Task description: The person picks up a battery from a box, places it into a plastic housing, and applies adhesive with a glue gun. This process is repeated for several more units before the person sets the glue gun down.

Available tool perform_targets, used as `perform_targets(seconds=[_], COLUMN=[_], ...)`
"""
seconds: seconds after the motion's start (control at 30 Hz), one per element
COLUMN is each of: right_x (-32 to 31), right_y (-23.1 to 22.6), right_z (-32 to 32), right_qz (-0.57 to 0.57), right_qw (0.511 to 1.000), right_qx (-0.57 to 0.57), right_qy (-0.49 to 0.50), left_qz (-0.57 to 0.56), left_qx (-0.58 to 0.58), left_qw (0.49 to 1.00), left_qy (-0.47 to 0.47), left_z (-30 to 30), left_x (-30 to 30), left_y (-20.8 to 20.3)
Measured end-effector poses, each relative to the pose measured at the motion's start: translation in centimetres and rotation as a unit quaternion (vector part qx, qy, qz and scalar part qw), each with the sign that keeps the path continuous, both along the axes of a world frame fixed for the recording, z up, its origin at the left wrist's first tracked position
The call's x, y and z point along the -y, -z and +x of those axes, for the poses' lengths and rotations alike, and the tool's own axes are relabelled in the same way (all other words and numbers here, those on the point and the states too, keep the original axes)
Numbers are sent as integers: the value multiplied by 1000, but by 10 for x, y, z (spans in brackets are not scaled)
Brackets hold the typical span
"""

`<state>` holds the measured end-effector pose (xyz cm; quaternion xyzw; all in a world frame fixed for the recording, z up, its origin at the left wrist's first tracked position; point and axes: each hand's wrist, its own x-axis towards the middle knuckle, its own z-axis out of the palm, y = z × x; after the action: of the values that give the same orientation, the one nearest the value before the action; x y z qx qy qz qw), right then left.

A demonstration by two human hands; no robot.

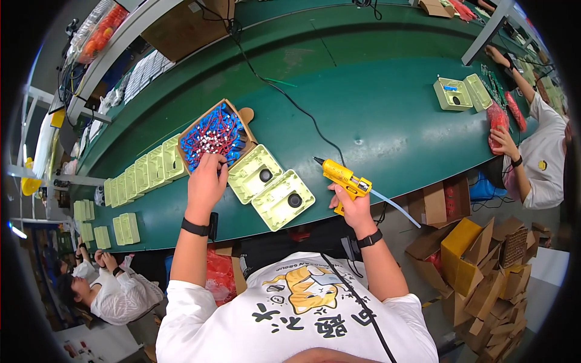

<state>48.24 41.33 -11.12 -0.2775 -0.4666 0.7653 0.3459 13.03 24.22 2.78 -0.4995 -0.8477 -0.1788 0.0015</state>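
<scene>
In my right hand is a yellow hot glue gun, its nozzle pointing up and left and a pale blue glue stick trailing from its back. My left hand reaches over the near edge of a cardboard box filled with blue parts on red wires with white connectors. Its fingers are bent together among the parts; what they pinch is hidden. Between my hands lies an opened pale green plastic case, both halves facing up, each with a round black piece.
A row of pale green cases runs left along the green bench. The glue gun's black cord crosses the bench. At right, a co-worker handles red bubble-wrapped packs near another open case. Another person sits at lower left.
</scene>
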Motion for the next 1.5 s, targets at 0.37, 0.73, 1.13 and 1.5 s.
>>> perform_targets(seconds=[0.37, 0.73, 1.13, 1.5], right_x=[1, 2, 0, 62], right_y=[-7, -7, -8, -31], right_z=[2, 2, -2, -9], right_qz=[10, 11, 16, 33], right_qw=[1000, 1000, 999, 999], right_qx=[12, 23, 37, 20], right_qy=[-7, -4, 9, -31], left_qz=[45, 324, 107, 149], left_qx=[-35, 413, 373, 303], left_qw=[996, 851, 887, 921], left_qy=[70, 8, -249, -194], left_z=[-11, -32, 4, 40], left_x=[7, 110, 147, 151], left_y=[-8, -16, 103, 55])
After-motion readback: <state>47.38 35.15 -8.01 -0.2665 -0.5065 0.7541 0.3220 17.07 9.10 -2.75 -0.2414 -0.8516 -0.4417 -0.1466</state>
